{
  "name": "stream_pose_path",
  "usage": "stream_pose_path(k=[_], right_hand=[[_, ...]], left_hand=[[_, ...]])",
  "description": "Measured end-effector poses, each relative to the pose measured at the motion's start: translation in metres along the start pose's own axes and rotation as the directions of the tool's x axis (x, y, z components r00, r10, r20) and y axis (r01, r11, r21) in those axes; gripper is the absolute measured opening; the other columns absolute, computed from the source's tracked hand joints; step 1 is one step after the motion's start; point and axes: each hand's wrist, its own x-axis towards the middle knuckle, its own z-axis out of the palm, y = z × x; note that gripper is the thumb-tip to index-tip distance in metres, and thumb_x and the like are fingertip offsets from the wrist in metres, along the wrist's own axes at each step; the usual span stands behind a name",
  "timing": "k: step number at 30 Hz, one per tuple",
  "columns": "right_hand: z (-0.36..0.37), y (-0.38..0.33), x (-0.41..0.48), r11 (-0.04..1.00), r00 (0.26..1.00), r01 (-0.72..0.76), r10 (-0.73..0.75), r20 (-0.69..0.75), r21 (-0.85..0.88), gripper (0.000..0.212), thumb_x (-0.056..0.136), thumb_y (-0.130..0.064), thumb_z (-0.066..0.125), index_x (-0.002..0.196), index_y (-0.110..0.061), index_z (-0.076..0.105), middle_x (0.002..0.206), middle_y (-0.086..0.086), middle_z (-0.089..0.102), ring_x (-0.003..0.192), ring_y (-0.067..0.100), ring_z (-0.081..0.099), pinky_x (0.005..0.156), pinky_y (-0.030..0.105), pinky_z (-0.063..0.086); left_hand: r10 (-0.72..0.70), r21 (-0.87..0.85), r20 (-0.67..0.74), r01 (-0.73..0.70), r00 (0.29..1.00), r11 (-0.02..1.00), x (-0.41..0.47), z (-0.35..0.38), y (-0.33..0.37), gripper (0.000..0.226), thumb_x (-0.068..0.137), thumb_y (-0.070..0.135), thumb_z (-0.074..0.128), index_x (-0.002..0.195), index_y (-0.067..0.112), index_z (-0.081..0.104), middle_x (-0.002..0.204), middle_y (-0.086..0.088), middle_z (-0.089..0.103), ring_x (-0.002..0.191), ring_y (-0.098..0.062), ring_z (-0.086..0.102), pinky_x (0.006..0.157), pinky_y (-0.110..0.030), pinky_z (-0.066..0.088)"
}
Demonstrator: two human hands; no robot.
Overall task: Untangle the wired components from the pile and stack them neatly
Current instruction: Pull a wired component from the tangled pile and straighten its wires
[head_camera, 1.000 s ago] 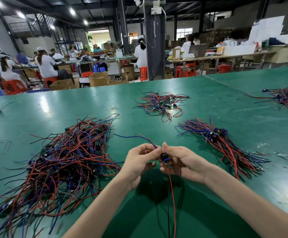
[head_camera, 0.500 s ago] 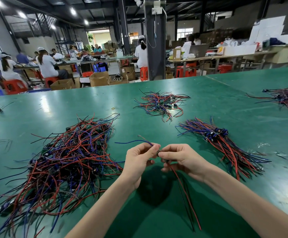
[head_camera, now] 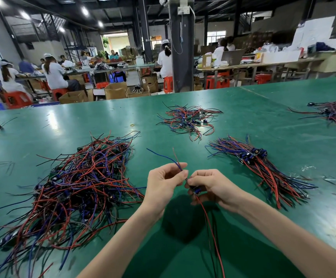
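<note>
1. While it is held above the desk (head_camera: 263, 121), just right of the tangled pile (head_camera: 79, 187), the wired component (head_camera: 196, 190) shows a small blue-and-black body with thin leads. Red and black leads trail toward the viewer; blue and red ones rise away.
2. Left hand (head_camera: 163, 183): thumb and forefinger pinch the upper blue and red leads, between the pile and the right hand.
3. Right hand (head_camera: 211, 187): fingers curled round the component's body, on the side of the left hand away from the pile.
4. Tangled pile: red, blue, purple and black wires crossing loosely, with small green boards and blue parts among them.
5. Sorted stack (head_camera: 263, 167): well right of the pile. Bodies are bunched together, blue and purple leads fanning one way, red and black the other.
6. Smaller heap (head_camera: 189, 119): beyond the pile and to its right, loose and unaligned.
7. Far bundle (head_camera: 335, 113): farthest right of the pile, cut off by the frame edge.
</note>
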Motion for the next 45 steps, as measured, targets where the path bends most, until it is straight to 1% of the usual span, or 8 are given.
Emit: stream_pose_path(k=[3, 6, 8, 19, 25, 29, 37, 45], right_hand=[[0.001, -0.001, -0.001, 1.000, 1.000, 0.024, -0.024, 0.000, -0.010, 0.021, 0.087, -0.002, 0.058, 0.067, -0.006, 0.060, 0.060, 0.010, 0.059, 0.046, 0.017, 0.054, 0.048, 0.030, 0.052], [0.002, -0.002, -0.002, 0.999, 0.999, 0.045, -0.045, 0.007, -0.030, 0.025, 0.085, -0.001, 0.058, 0.061, -0.008, 0.061, 0.058, 0.010, 0.059, 0.043, 0.017, 0.052, 0.047, 0.028, 0.052], [0.003, -0.002, -0.002, 0.997, 0.998, 0.057, -0.057, 0.011, -0.052, 0.029, 0.084, 0.000, 0.058, 0.057, -0.010, 0.062, 0.058, 0.010, 0.059, 0.042, 0.017, 0.052, 0.047, 0.027, 0.051], [0.002, -0.002, -0.002, 0.986, 0.996, 0.086, -0.085, 0.011, -0.142, 0.036, 0.082, 0.000, 0.057, 0.050, -0.016, 0.060, 0.070, 0.019, 0.056, 0.052, 0.021, 0.049, 0.046, 0.026, 0.049], [0.001, -0.002, -0.002, 0.981, 0.995, 0.093, -0.095, -0.007, -0.168, 0.032, 0.081, 0.004, 0.057, 0.053, -0.012, 0.058, 0.055, 0.009, 0.055, 0.048, 0.018, 0.050, 0.044, 0.025, 0.048], [0.003, 0.000, -0.002, 0.981, 0.996, 0.091, -0.093, -0.004, -0.170, 0.033, 0.081, 0.005, 0.057, 0.052, -0.011, 0.058, 0.053, 0.009, 0.054, 0.044, 0.016, 0.051, 0.043, 0.024, 0.047], [0.003, -0.001, -0.001, 0.985, 0.995, 0.095, -0.097, -0.005, -0.146, 0.030, 0.082, 0.003, 0.058, 0.055, -0.010, 0.058, 0.051, 0.010, 0.055, 0.043, 0.018, 0.048, 0.044, 0.024, 0.047], [0.005, 0.000, -0.002, 0.979, 0.995, 0.098, -0.096, 0.018, -0.179, 0.031, 0.081, 0.005, 0.058, 0.054, -0.011, 0.058, 0.060, 0.015, 0.054, 0.047, 0.016, 0.051, 0.043, 0.024, 0.047]], left_hand=[[0.000, -0.016, -0.042, -0.001, 0.999, 1.000, 0.002, -0.002, 0.002, 0.014, 0.081, -0.002, 0.068, 0.085, 0.011, 0.072, 0.071, 0.003, 0.068, 0.062, -0.004, 0.057, 0.062, -0.013, 0.048], [-0.141, -0.237, -0.076, 0.119, 0.987, 0.964, 0.006, -0.005, 0.004, 0.011, 0.084, 0.003, 0.066, 0.077, 0.006, 0.072, 0.071, -0.001, 0.068, 0.059, -0.007, 0.054, 0.058, -0.015, 0.050], [-0.189, -0.285, -0.078, 0.160, 0.979, 0.945, 0.007, -0.007, 0.005, 0.012, 0.085, 0.004, 0.066, 0.074, 0.004, 0.071, 0.068, -0.003, 0.066, 0.056, -0.008, 0.051, 0.056, -0.014, 0.049], [-0.103, -0.126, -0.114, 0.089, 0.988, 0.988, 0.008, -0.011, 0.005, 0.029, 0.076, 0.010, 0.075, 0.058, 0.013, 0.053, 0.050, -0.001, 0.046, 0.045, -0.010, 0.039, 0.050, -0.019, 0.039], [-0.120, -0.167, -0.090, 0.104, 0.989, 0.980, 0.006, -0.008, 0.005, 0.009, 0.082, 0.004, 0.068, 0.073, 0.006, 0.067, 0.060, 0.002, 0.064, 0.053, -0.006, 0.053, 0.056, -0.015, 0.049], [-0.125, -0.179, -0.036, 0.117, 0.991, 0.977, 0.006, -0.011, 0.005, 0.013, 0.087, -0.001, 0.061, 0.081, 0.006, 0.070, 0.071, -0.002, 0.071, 0.065, -0.004, 0.063, 0.063, -0.014, 0.052], [-0.165, -0.321, -0.051, 0.140, 0.985, 0.937, 0.012, -0.015, 0.009, 0.014, 0.093, 0.002, 0.053, 0.092, -0.001, 0.067, 0.073, -0.002, 0.071, 0.057, -0.004, 0.059, 0.062, -0.013, 0.053], [-0.103, -0.141, -0.149, 0.082, 0.983, 0.987, 0.013, -0.021, 0.009, 0.011, 0.087, 0.005, 0.064, 0.076, 0.007, 0.066, 0.066, 0.000, 0.069, 0.048, -0.003, 0.050, 0.053, -0.014, 0.048]])
